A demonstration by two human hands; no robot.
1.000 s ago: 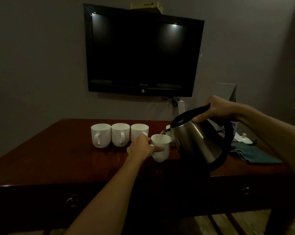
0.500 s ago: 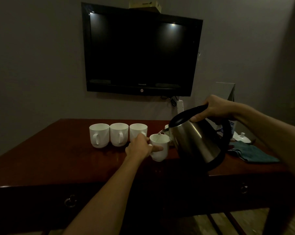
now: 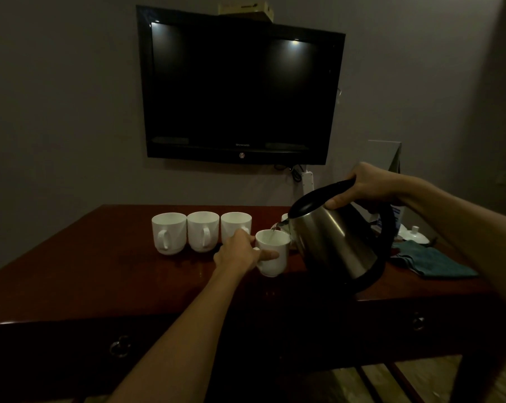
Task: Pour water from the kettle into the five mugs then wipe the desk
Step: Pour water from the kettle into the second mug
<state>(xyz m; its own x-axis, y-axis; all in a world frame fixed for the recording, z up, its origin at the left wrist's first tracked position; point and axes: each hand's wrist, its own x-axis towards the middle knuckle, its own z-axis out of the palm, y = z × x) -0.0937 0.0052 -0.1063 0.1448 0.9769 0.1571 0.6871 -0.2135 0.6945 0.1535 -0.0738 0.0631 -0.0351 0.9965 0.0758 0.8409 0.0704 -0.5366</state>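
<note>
Nearest me, my left hand (image 3: pixel 240 253) has its grip wrapped around the handle side of a white mug (image 3: pixel 272 253), thumb laid across its front, and the mug looks tipped and lifted just off the tabletop (image 3: pixel 100 274). Right beside that grip, my right hand (image 3: pixel 365 186) is clenched around the black handle of the steel kettle (image 3: pixel 333 242), which is tilted so its spout hangs over the mug's rim and a thin stream of water (image 3: pixel 272 235) runs in. This is the pouring step, on the fourth mug as I judge it. Beyond my left grip three more mugs (image 3: pixel 202 231) stand in a row, touching side by side; I cannot see how full they are. A fifth mug is mostly hidden behind the spout. Off past my right grip lies a teal cloth (image 3: pixel 432 261) for wiping. Next I should level the kettle before this mug brims, then set it down.
</note>
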